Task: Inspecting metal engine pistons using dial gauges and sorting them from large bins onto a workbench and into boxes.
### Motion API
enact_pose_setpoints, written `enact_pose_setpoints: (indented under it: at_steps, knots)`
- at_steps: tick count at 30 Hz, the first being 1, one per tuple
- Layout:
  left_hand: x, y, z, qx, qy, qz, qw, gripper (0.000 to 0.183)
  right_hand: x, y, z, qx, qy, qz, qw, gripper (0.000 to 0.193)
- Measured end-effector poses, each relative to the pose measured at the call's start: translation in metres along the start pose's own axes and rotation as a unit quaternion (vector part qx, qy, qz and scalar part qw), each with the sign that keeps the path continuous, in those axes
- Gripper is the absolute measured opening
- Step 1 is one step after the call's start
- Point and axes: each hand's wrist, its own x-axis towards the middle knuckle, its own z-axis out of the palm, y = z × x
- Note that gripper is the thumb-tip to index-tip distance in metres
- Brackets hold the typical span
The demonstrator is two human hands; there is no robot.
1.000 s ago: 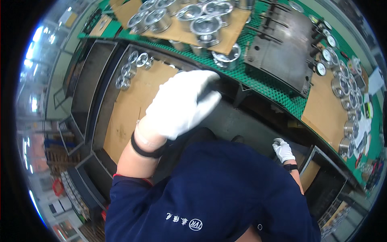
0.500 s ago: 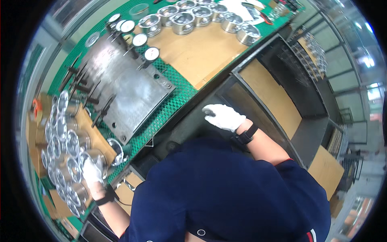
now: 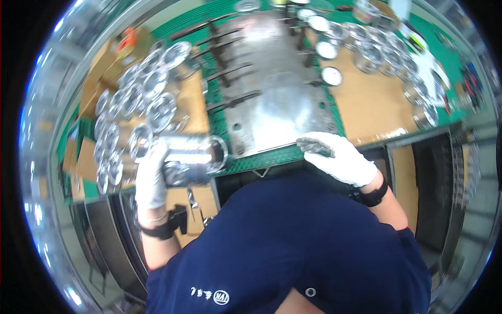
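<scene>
Off the left edge of the steel plate [image 3: 282, 120], my left hand [image 3: 151, 180] in a white glove is closed around a shiny metal cylinder [image 3: 188, 149], which lies sideways. A round flange [image 3: 219, 153] shows at the cylinder's right end; blur hides whether it belongs to that piece or another. My right hand [image 3: 340, 157], also gloved, is by the plate's near right corner. Its fingers are stretched out with no part in them, and dark smudges mark the glove. Beyond my left hand stand several flanged metal cylinders [image 3: 161, 111] on a wooden board.
Dial gauges [image 3: 331, 76] line the plate's right side, and dark clamp rods [image 3: 235, 100] its left. More metal cylinders [image 3: 369, 56] stand on a right-hand board [image 3: 366, 110]. Cardboard boxes [image 3: 99, 73] sit far left. Green matting [image 3: 277, 157] covers the bench.
My view has swung left, toward the bench. My left hand has drawn a cylinder out from the group and turned it sideways. My right hand now appears close to the plate.
</scene>
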Motion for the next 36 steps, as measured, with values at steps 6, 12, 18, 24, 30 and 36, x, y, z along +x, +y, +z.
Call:
enact_pose_setpoints:
  at_steps: [6, 12, 18, 24, 30, 36]
  knots:
    - [-0.029, 0.055, 0.112, -0.068, -0.167, 0.028, 0.983, 0.039, 0.049, -0.036, -0.002, -0.044, -0.130, -0.170, 0.976, 0.113]
    - [-0.014, 0.025, 0.165, -0.160, -0.309, 0.012, 0.937, 0.050, 0.058, -0.012, -0.022, 0.170, -0.034, -0.079, 0.982, 0.108]
    - [0.006, -0.014, 0.192, 0.116, -0.225, 0.223, 0.941, 0.074, 0.075, -0.009, -0.040, -0.183, 0.050, -0.181, 0.965, 0.101]
    - [0.038, -0.025, 0.197, 0.412, 0.022, 0.418, 0.809, 0.088, 0.109, -0.031, -0.028, -0.410, 0.050, -0.167, 0.895, 0.095]
    - [0.062, -0.048, 0.202, 0.455, 0.046, 0.474, 0.753, 0.059, 0.123, -0.018, -0.025, -0.420, 0.074, -0.298, 0.854, 0.087]
    - [0.063, -0.039, 0.202, 0.462, 0.015, 0.474, 0.749, 0.050, 0.085, 0.025, -0.049, -0.247, 0.059, -0.102, 0.962, 0.079]
